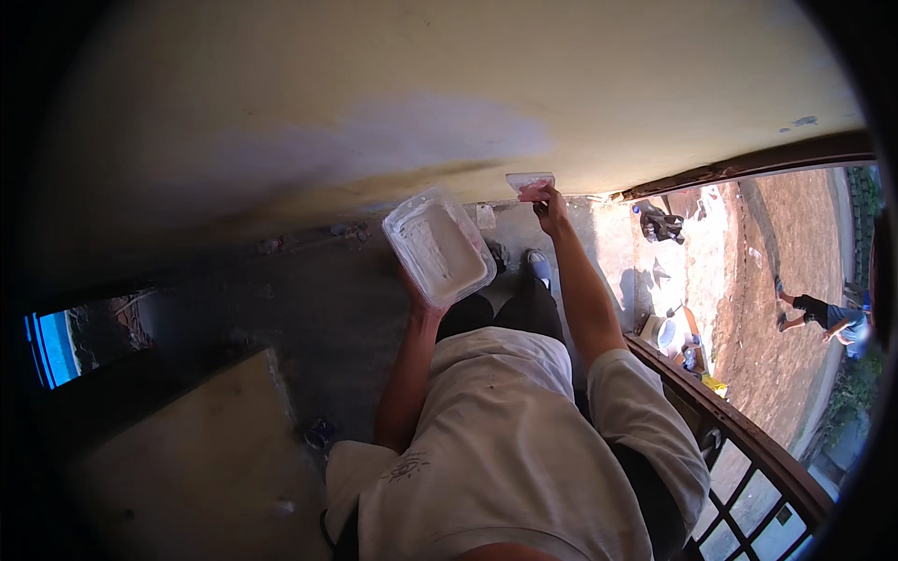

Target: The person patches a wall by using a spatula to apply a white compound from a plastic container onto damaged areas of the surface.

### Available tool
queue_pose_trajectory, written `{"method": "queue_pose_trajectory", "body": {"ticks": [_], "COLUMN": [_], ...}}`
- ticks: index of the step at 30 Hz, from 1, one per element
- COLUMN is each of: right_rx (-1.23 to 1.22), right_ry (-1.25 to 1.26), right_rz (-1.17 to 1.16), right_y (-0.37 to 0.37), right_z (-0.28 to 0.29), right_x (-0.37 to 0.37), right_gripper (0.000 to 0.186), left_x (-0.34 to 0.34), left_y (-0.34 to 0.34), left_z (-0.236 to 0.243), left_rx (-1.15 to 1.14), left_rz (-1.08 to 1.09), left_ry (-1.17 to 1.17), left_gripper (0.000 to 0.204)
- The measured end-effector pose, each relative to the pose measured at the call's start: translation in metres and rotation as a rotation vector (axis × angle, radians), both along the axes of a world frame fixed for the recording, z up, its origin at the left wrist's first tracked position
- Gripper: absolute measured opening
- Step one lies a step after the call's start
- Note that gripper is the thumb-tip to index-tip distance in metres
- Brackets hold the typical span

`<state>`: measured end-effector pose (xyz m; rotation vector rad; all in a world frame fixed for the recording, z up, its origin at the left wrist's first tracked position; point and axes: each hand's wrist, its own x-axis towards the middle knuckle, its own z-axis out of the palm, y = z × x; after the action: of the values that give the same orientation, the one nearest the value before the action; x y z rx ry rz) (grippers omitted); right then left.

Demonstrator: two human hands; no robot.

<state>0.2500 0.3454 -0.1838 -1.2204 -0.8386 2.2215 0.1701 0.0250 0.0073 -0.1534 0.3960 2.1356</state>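
Observation:
My left hand (428, 301) is closed on the underside of a clear plastic tub (479, 284), which is tilted and holds smooth whitish paste (447, 245). Most of this hand's fingers are hidden behind the tub. A flat scraper (530, 179), pale with a pinkish part, is pinched in my right hand (552, 210). It is held up close to the yellowish wall (281, 84), to the right of the tub; whether its edge touches the wall I cannot tell. A paler, lilac-white patch (449, 126) spreads over the wall above the tub.
At the right a dark-framed doorway (748, 168) opens onto sunlit ground, where a person (837, 320) is walking. A barred metal gate (730, 421) stands by my right side. Outside lie a black bag (662, 224) and a box (687, 332). A pale panel (206, 458) is at the lower left.

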Motion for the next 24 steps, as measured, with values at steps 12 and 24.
{"method": "queue_pose_trajectory", "body": {"ticks": [12,24], "right_rx": [0.080,0.252], "right_ry": [0.344,0.463], "right_rz": [-0.054,0.141], "right_y": [0.001,-0.091], "right_z": [0.161,0.381], "right_x": [-0.028,0.061], "right_gripper": [0.013,0.035], "left_x": [0.003,0.033], "left_y": [-0.028,0.025], "left_z": [-0.002,0.056], "left_rx": [-0.039,0.067], "left_rz": [0.008,-0.049], "left_ry": [-0.093,-0.074], "left_gripper": [0.068,0.073]}}
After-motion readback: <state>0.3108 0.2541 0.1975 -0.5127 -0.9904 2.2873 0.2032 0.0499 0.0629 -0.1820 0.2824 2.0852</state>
